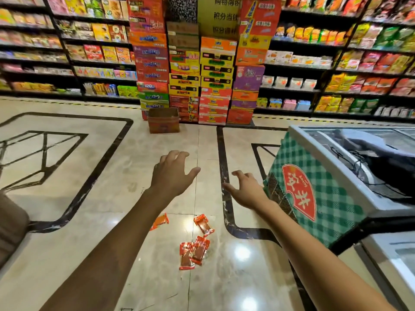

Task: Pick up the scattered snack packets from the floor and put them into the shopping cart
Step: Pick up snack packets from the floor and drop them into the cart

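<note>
Over the glossy marble floor, both bare arms stretched forward, palms down. Left hand held with fingers spread and slightly bent, thumb out to the right, gripping nothing. Right hand likewise loose and spread, empty, close to the green-checked corner of the chest freezer on the right. Down on the floor between the forearms, four red snack packets: one partly hidden behind the left forearm, one just right of it, two overlapping nearer. No shopping cart in view. Red fan-shaped label with white Chinese characters on the freezer side, too distorted to read. Far ahead, stacked cartons with "120" legible on several; yellow sign above reading "购物得积" and "积分当", cut off. Open cardboard box at the foot of the stack.
</note>
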